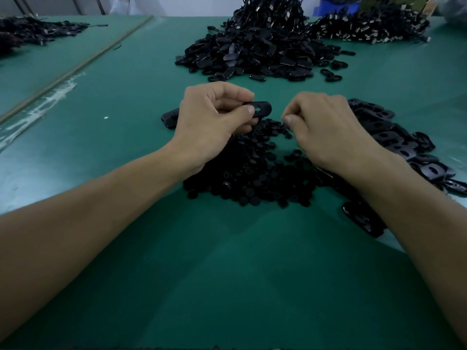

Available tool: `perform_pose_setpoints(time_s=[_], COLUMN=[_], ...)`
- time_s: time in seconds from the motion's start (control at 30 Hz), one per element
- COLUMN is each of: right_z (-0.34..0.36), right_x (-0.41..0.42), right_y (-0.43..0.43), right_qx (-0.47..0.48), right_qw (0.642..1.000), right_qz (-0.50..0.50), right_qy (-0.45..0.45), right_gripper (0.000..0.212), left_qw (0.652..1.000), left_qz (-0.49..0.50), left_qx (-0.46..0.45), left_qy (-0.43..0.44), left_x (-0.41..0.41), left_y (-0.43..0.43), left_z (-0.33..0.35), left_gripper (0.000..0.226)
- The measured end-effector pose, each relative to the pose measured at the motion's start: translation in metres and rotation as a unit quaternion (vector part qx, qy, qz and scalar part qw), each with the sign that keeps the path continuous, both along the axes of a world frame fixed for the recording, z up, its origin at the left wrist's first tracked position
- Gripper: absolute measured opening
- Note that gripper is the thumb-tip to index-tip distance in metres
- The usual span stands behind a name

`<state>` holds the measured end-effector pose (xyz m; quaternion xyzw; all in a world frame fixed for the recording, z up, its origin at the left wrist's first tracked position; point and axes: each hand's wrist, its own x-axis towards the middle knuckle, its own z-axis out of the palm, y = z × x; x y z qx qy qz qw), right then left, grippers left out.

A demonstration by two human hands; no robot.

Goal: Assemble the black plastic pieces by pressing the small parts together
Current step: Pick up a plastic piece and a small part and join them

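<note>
My left hand (214, 117) pinches a flat black oval plastic piece (261, 108) with a keyhole slot, holding it just above the table. My right hand (326, 127) hovers a short way to its right with fingers curled and thumb against the fingertips; whether a small part sits in that pinch is hidden. Under both hands lies a heap of small round black parts (250, 173). A pile of flat slotted black pieces (394, 137) spreads to the right of my right hand.
A large mound of assembled black pieces (252, 51) sits farther back on the green table (227, 274), with another pile (374, 26) at the far right and one (30, 31) at the far left. A thin rod (75, 69) lies diagonally at left.
</note>
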<state>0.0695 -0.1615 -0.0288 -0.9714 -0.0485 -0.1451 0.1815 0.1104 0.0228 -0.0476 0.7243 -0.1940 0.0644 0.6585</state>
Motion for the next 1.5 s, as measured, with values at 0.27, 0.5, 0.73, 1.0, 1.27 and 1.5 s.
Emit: perform_pose_setpoints(time_s=[0.27, 0.5, 0.73, 1.0, 1.27, 1.5], right_z=[0.006, 0.005, 0.0, 0.002, 0.006, 0.008], right_x=[-0.008, -0.008, -0.005, -0.006, -0.01, -0.012], right_y=[0.004, 0.008, 0.011, 0.014, 0.013, 0.014], right_qx=[0.14, 0.309, 0.332, 0.314, 0.247, 0.211], right_qw=[0.988, 0.948, 0.94, 0.946, 0.965, 0.972], right_qz=[0.043, 0.053, 0.048, 0.042, 0.044, 0.046], right_qy=[-0.044, -0.051, -0.064, -0.077, -0.081, -0.09], right_gripper=[0.017, 0.01, 0.009, 0.013, 0.011, 0.014], left_qw=[1.0, 1.0, 0.999, 0.999, 1.0, 1.0], left_qz=[0.009, 0.008, 0.006, -0.006, -0.009, -0.017], left_qx=[-0.007, -0.007, 0.016, 0.009, 0.0, 0.0], left_qy=[0.022, 0.004, -0.032, -0.033, -0.026, -0.019], left_x=[0.0, -0.006, -0.008, -0.009, -0.009, -0.011], left_y=[-0.001, -0.004, -0.005, -0.006, -0.006, -0.006], left_z=[-0.002, 0.0, 0.0, 0.0, 0.0, 0.001], left_gripper=[0.014, 0.019, 0.019, 0.018, 0.019, 0.018])
